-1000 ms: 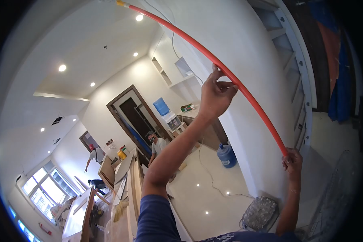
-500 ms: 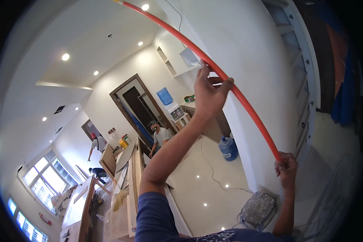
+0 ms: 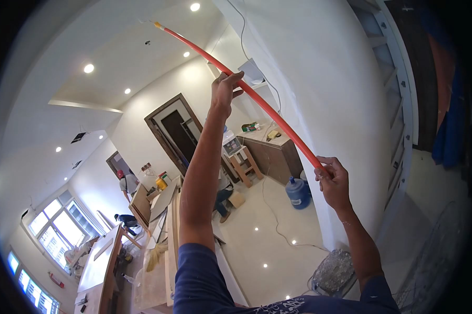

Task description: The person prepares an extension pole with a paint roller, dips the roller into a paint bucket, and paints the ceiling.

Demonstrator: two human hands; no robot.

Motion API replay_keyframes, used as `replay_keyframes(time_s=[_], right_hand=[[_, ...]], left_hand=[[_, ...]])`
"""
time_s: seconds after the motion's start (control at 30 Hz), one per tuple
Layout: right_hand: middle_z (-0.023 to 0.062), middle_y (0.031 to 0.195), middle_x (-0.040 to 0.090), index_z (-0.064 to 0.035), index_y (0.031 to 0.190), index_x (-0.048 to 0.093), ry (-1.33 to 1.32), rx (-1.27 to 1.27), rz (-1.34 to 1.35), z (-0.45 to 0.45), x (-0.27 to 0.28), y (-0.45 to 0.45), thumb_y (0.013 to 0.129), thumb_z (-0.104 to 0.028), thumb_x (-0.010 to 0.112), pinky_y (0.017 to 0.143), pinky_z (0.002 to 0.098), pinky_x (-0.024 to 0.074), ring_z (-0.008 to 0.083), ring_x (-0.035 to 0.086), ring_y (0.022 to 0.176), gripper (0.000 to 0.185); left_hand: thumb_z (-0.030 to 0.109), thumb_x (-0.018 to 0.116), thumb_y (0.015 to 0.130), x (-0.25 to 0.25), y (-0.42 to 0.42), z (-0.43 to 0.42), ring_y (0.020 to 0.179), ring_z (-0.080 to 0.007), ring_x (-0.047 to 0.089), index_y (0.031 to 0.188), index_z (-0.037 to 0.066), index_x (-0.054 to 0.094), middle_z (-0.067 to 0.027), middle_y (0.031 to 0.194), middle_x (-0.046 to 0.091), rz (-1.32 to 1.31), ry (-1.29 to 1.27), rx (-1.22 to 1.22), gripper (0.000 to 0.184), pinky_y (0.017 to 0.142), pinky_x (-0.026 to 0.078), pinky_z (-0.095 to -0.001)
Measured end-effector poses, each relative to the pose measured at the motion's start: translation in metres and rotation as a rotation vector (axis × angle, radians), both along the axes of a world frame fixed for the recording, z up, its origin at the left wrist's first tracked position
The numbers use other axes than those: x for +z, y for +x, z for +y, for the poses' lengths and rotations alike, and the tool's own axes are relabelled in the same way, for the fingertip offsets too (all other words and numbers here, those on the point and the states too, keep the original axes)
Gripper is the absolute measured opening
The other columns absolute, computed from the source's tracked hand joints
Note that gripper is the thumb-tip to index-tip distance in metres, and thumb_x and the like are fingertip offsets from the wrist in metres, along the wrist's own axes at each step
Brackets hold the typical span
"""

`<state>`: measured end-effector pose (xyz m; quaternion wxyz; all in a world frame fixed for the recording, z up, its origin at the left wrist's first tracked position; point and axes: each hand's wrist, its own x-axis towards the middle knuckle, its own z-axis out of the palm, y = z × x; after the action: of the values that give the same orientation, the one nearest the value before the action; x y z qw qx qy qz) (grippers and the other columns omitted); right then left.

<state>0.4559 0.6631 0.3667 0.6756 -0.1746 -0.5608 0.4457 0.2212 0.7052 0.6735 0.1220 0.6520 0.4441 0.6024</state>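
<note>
A long red pole (image 3: pixel 270 111) slants from the lower right up toward the ceiling and looks curved in this wide view. Its far end has a yellow tip (image 3: pixel 159 25), with something thin and pale beyond it that I cannot make out. Around the middle of the pole, my left hand (image 3: pixel 227 91) grips it with the arm stretched up. Lower down, the fingers of my right hand (image 3: pixel 334 183) are closed around the near end. A white wall (image 3: pixel 330 99) stands close behind the pole, with a loose cable (image 3: pixel 244 39) hanging along it.
A blue water bottle (image 3: pixel 297 193) and a wrapped bundle (image 3: pixel 333 272) stand on the tiled floor, where a cord (image 3: pixel 270 214) runs. Boards (image 3: pixel 174 240) and a workbench (image 3: pixel 97 261) lie to the left. Co-workers (image 3: pixel 127 183) are farther back, one partly hidden behind my left arm.
Both hands have moved up and to the left with the pole, bringing its yellow tip more fully into view. The seated co-worker is now mostly hidden behind my left arm.
</note>
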Motion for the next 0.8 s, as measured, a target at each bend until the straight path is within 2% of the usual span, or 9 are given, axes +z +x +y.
replay_keyframes(time_s=[0.1,0.2,0.3,0.37,0.43,0.53,0.67,0.8], right_hand=[[0.0024,0.075,0.06,-0.0022,0.125,0.061,-0.032,-0.016,-0.024,-0.006,0.0,0.003,0.099,-0.006,0.065,0.048,0.0203,0.039,0.0048,0.048,0.057,0.027],[0.003,0.076,0.06,-0.001,0.124,0.06,-0.013,-0.033,0.021,-0.001,-0.025,0.012,0.099,-0.006,0.065,0.048,0.0203,0.0402,0.0055,0.05,0.061,0.026],[0.0036,0.077,0.06,-0.0004,0.123,0.059,-0.021,-0.009,0.029,-0.007,-0.057,0.038,0.099,-0.006,0.064,0.049,0.02,0.0414,0.0064,0.052,0.063,0.025],[0.0046,0.078,0.062,-0.0009,0.121,0.06,0.002,-0.027,0.088,-0.008,-0.084,0.052,0.098,-0.006,0.064,0.049,0.0205,0.0426,0.0064,0.054,0.062,0.024],[0.0051,0.079,0.062,-0.0003,0.12,0.06,0.014,-0.038,0.131,-0.013,-0.103,0.07,0.098,-0.008,0.066,0.048,0.0209,0.0432,0.0076,0.055,0.064,0.024],[0.0052,0.079,0.061,-0.0005,0.12,0.061,0.019,-0.078,0.162,-0.02,-0.127,0.092,0.098,-0.009,0.066,0.048,0.0211,0.0435,0.0078,0.056,0.064,0.024],[0.0049,0.077,0.061,-0.0011,0.12,0.061,-0.007,-0.126,0.143,-0.03,-0.135,0.119,0.098,-0.01,0.067,0.048,0.0211,0.0435,0.0078,0.055,0.062,0.025],[0.0042,0.074,0.06,-0.0016,0.118,0.063,-0.014,-0.176,0.136,-0.03,-0.144,0.143,0.097,-0.005,0.065,0.047,0.0213,0.0434,0.0077,0.054,0.06,0.021]], left_hand=[[0.031,0.074,0.086,-0.005,-0.001,-0.002,0.109,-0.0265,0.063,0.11,-0.001,0.062,-0.0139,0.114,0.065,0.02,0.001,-0.028,0.041,0.092,0.053,-0.0413],[0.031,0.074,0.086,-0.019,0.013,-0.015,0.109,-0.0244,0.063,0.113,-0.002,0.062,-0.0136,0.113,0.065,0.074,0.005,-0.075,0.044,0.091,0.053,-0.0393],[0.025,0.064,0.091,-0.035,0.035,-0.035,0.111,-0.0218,0.063,0.12,0.002,0.06,-0.0108,0.121,0.065,0.192,-0.015,-0.121,0.037,0.094,0.051,-0.0391],[0.024,0.064,0.09,-0.049,0.054,-0.051,0.115,-0.0254,0.063,0.135,-0.008,0.051,-0.0175,0.124,0.064,0.245,-0.001,-0.178,0.057,0.096,0.052,-0.0385],[0.021,0.065,0.089,-0.058,0.078,-0.07,0.118,-0.0279,0.063,0.14,-0.013,0.045,-0.0213,0.125,0.062,0.315,-0.008,-0.244,0.064,0.099,0.052,-0.0397],[0.014,0.067,0.087,-0.071,0.106,-0.082,0.118,-0.0284,0.063,0.139,-0.015,0.045,-0.0217,0.123,0.063,0.31,-0.029,-0.367,0.064,0.1,0.053,-0.0397],[0.005,0.067,0.087,-0.08,0.133,-0.084,0.118,-0.0279,0.064,0.14,-0.016,0.043,-0.0209,0.127,0.06,0.289,-0.018,-0.389,0.061,0.1,0.055,-0.0374],[0.004,0.066,0.087,-0.086,0.151,-0.079,0.118,-0.029,0.064,0.14,-0.016,0.043,-0.0213,0.13,0.058,0.321,-0.023,-0.427,0.061,0.1,0.057,-0.0379]])
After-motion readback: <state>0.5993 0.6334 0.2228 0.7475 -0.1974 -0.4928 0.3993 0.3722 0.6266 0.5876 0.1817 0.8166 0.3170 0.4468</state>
